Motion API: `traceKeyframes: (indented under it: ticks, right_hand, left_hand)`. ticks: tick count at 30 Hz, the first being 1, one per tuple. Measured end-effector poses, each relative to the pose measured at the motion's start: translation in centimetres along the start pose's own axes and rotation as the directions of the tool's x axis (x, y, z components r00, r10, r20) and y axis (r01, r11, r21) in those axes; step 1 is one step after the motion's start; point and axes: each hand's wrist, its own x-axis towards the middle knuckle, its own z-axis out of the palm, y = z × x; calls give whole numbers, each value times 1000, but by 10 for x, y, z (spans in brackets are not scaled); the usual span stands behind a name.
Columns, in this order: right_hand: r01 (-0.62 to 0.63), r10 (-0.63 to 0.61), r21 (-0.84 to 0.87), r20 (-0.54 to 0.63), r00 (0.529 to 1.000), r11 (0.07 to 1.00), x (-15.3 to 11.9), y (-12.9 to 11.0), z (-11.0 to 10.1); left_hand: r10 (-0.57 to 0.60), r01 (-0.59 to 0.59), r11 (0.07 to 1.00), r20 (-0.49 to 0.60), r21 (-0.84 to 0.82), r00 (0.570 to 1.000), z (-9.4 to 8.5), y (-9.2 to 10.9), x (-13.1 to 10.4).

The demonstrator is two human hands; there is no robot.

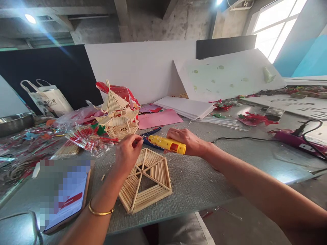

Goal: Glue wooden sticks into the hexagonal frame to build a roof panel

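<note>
My right hand (185, 137) is wrapped round a yellow hot glue gun (163, 142), its nozzle pointing left. Close to that nozzle, the fingers of my left hand (127, 153) are pinched together; whatever they hold is too small to make out. Below both hands, a hexagonal panel of wooden sticks (153, 194) lies on the table, with spokes meeting at its centre and gaps around the middle. Behind the glue gun lies a dark blue-handled tool (153, 132), partly hidden. A small stick-built pavilion (116, 115) with a pointed roof stands beyond my left hand.
A tablet or phone (68, 200) lies at the left, beside bags of sticks (87, 137). Pink paper (160, 118) and white boards (185, 107) lie farther back. A purple device (296, 139) with a black cord sits at the right. The table edge (178, 212) runs close in front.
</note>
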Motion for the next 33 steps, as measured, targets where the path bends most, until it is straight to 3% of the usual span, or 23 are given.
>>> traceKeyframes:
  ticks: [10,14,16,19,21,23,26,33]
  right_hand:
    - [11,-11,-36,7,1000,999,-1,2,1]
    - [3,-1,-96,22,1000,995,-3,6,3]
    - [5,-4,-115,6,1000,993,-4,8,4]
    - [15,-18,-119,-31,999,993,-4,7,6]
    - [34,-38,-110,-32,999,993,-3,4,7]
    - [63,-65,-104,-16,998,993,-3,2,7]
    - [89,-90,-98,-2,996,991,-3,-1,7]
    - [94,-93,-73,16,995,993,-3,-4,7]
  left_hand:
    - [-24,24,1000,-11,-12,1000,-2,3,-1]
    - [-150,145,968,-11,-205,989,0,2,1]
    - [-293,275,854,30,-441,956,-1,2,4]
    - [-443,428,463,215,-776,870,-7,3,10]
    - [-461,468,191,342,-863,819,-12,4,12]
    - [-464,468,4,413,-884,784,-15,4,13]
    - [-484,444,-123,444,-887,754,-16,6,13]
    - [-482,454,-213,497,-865,721,-10,12,10]
